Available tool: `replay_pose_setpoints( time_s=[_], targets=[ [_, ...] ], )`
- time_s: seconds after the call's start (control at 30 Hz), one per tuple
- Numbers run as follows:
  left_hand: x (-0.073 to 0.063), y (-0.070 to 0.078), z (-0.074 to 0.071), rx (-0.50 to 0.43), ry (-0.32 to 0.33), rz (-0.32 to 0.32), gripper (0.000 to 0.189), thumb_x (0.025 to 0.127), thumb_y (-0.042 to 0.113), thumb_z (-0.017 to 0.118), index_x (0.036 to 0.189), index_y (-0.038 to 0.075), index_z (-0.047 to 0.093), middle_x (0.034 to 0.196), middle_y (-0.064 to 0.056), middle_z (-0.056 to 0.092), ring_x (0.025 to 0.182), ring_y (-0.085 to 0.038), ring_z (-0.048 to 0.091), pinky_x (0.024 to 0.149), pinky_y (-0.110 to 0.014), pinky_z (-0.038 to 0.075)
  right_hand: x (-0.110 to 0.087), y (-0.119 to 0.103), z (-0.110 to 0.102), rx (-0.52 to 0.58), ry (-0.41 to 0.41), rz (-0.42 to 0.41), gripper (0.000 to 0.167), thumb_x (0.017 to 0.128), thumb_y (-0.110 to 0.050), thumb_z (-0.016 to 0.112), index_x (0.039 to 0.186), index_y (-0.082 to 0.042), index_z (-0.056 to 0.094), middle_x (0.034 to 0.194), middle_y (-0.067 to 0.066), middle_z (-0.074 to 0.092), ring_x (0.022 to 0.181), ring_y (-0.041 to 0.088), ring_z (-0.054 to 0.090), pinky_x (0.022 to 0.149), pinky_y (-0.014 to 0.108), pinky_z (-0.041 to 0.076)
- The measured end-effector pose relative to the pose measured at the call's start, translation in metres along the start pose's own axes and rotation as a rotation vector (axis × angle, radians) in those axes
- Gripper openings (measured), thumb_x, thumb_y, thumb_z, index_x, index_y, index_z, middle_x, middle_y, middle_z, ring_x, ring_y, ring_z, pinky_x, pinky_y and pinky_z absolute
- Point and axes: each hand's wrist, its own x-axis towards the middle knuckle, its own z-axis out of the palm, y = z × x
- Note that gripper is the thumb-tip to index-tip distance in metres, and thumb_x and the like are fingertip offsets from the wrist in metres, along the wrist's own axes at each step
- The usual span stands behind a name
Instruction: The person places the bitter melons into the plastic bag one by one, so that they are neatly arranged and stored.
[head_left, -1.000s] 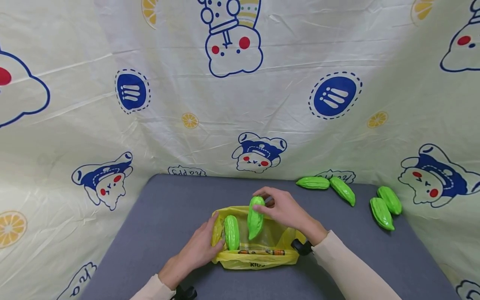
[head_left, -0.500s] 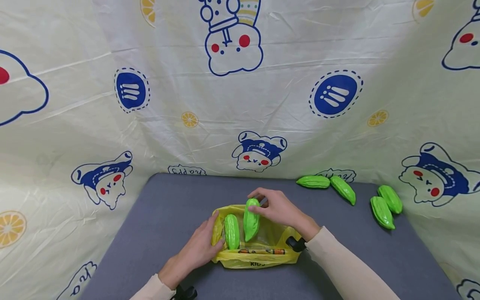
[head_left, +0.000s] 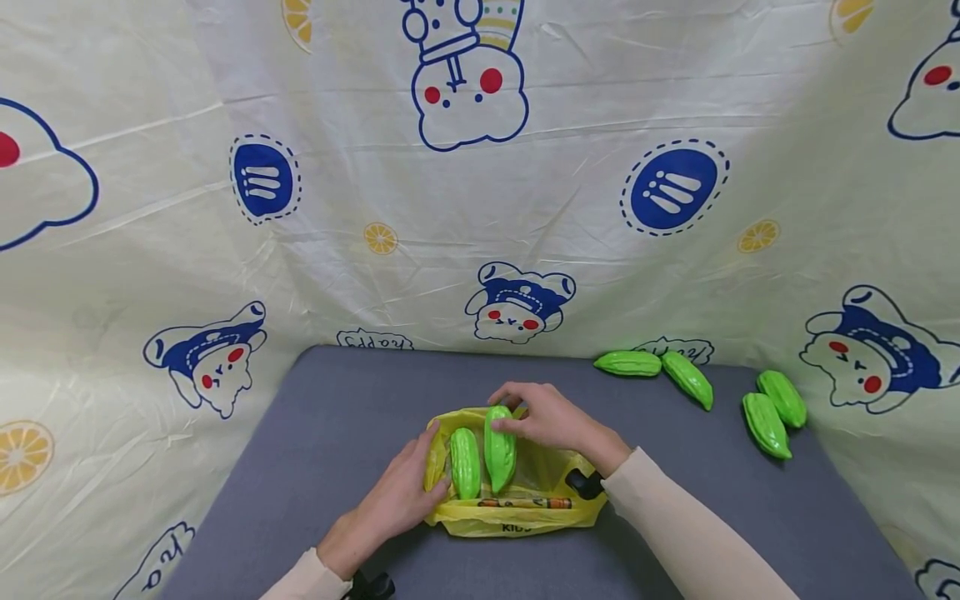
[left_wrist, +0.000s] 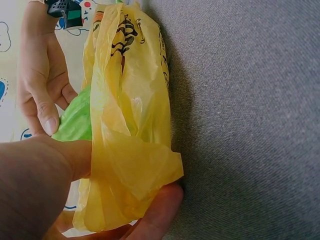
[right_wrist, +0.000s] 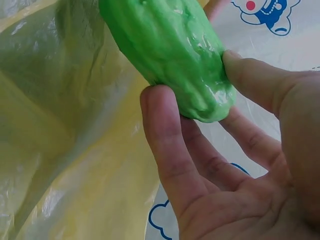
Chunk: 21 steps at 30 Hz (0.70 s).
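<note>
R grip [head_left: 547,419] clamped on upper end of green gourd [head_left: 500,454], tip down at mouth of yellow bag [head_left: 558,520], lower ctr of frame, can't tell how deep; L grip [head_left: 403,486] pinches bag's left side. 2nd gourd [head_left: 465,464] in bag, just left. Prob best: lower gently alongside, clear of rim, L steadying bag, release only once gourd's resting

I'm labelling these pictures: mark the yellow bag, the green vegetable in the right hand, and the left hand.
Yellow bag [head_left: 543,520], head view: front wall.
Held green vegetable [right_wrist: 172,50], right wrist view: ridged side.
Left hand [head_left: 399,490], head view: back of hand.
</note>
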Motion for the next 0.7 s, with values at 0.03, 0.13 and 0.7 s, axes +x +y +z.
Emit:
replay_pose_setpoints(
  time_s=[0.03,0.13,0.7],
  targets=[
    [0.0,0.0,0.0,0.004,0.002,0.005,0.093,0.103,0.018,0.084,0.182,0.003,0.035,0.162,-0.035,0.061,0.144,-0.051,0.067,0.116,-0.067,0.057,0.0,-0.001,0.0,0.002,-0.011,0.001,0.038,0.111,-0.034,0.082,0.143,-0.014,0.078,0.129,0.011,0.084,0.11,0.025,0.079,0.092,0.041,0.068],
    [0.0,0.0,0.001,0.017,0.007,0.017,0.093,0.103,0.017,0.084,0.181,0.003,0.036,0.157,-0.032,0.065,0.138,-0.046,0.07,0.113,-0.064,0.059,0.002,-0.002,0.003,0.007,-0.038,0.003,0.039,0.111,-0.033,0.083,0.144,-0.013,0.078,0.129,0.014,0.083,0.11,0.025,0.078,0.092,0.043,0.068],
    [-0.002,0.0,0.001,0.021,0.015,0.056,0.089,0.104,0.015,0.081,0.18,-0.001,0.037,0.157,-0.032,0.065,0.14,-0.048,0.069,0.111,-0.066,0.059,0.007,-0.002,0.019,-0.027,-0.114,0.034,0.034,0.112,-0.027,0.081,0.141,-0.009,0.08,0.115,0.012,0.081,0.091,0.019,0.074,0.082,0.038,0.06]
  ],
)
